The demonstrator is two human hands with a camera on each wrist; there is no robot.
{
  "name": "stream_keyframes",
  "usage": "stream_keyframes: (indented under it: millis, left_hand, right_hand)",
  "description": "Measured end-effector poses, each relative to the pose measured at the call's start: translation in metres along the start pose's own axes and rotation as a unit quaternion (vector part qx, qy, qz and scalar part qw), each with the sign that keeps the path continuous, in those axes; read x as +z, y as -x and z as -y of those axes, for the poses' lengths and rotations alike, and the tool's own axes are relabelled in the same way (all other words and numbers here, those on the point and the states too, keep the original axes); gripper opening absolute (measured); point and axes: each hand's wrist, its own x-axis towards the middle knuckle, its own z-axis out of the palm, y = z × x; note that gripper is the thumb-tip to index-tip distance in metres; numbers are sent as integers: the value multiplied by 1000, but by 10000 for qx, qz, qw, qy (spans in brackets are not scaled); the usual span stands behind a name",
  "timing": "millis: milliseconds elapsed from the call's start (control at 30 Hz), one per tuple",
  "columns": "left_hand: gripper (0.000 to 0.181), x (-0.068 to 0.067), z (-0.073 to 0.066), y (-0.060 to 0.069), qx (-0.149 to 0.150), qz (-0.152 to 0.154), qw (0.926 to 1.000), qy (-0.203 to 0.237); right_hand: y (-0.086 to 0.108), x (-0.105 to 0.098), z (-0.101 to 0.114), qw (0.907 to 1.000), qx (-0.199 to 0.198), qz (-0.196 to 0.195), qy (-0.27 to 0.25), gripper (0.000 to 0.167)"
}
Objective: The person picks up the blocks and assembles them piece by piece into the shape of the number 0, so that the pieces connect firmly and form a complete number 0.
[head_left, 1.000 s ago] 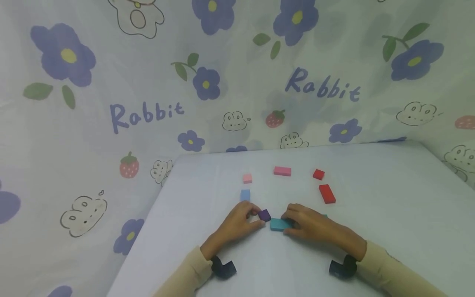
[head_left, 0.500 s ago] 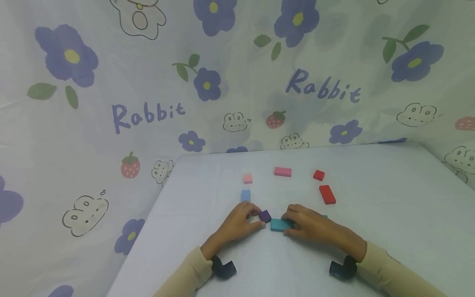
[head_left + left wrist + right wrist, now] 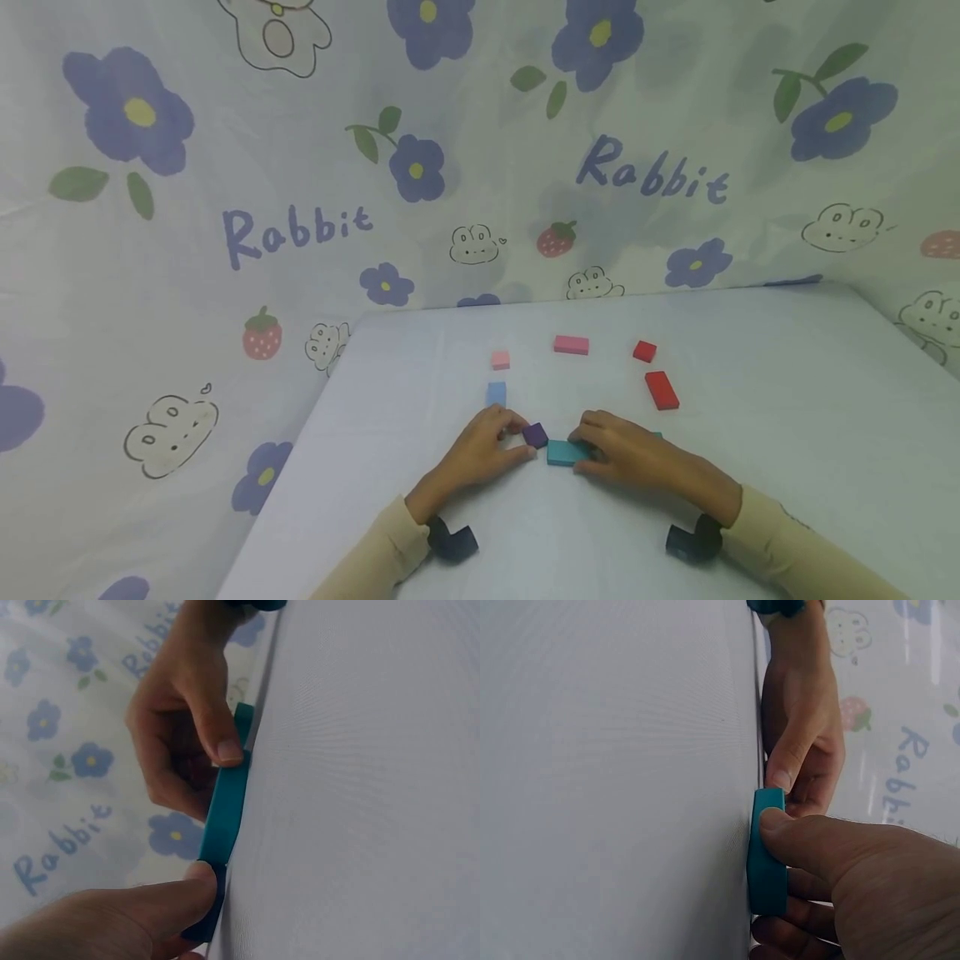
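In the head view the left hand (image 3: 480, 452) pinches a small dark purple block (image 3: 536, 435) between thumb and fingers. Just right of it, the right hand (image 3: 633, 454) grips a flat teal block (image 3: 564, 452) lying on the table, its thumb on the near side. The purple block's corner meets or nearly meets the teal block's left end. In the left wrist view the left thumb presses the dark block (image 3: 207, 921) beside the teal one (image 3: 225, 814). The right wrist view shows the right thumb on the teal block's (image 3: 768, 862) side.
A light blue block (image 3: 497, 394) stands behind the left hand. Farther back lie a light pink cube (image 3: 500, 360), a pink block (image 3: 572, 345), a small red block (image 3: 644, 352) and a longer red block (image 3: 662, 391). Another teal piece (image 3: 657, 436) is mostly hidden behind the right hand.
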Motion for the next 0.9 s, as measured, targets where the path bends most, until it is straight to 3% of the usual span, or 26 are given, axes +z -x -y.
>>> stream_keyframes:
  millis: [533,800,900]
  left_hand:
    - [35,-1,-1,-1,-63,4,10000,-55]
    - [35,1,1,-1,0,-4,10000,-28]
    - [35,2,2,-1,30,-13,10000,-13]
  right_hand:
    - [-1,-2,0,9999,-4,-19,169,41]
    - [0,-1,0,10000,-25,-7,36,41]
    - [1,-3,-1,9998,141,94,-105,40]
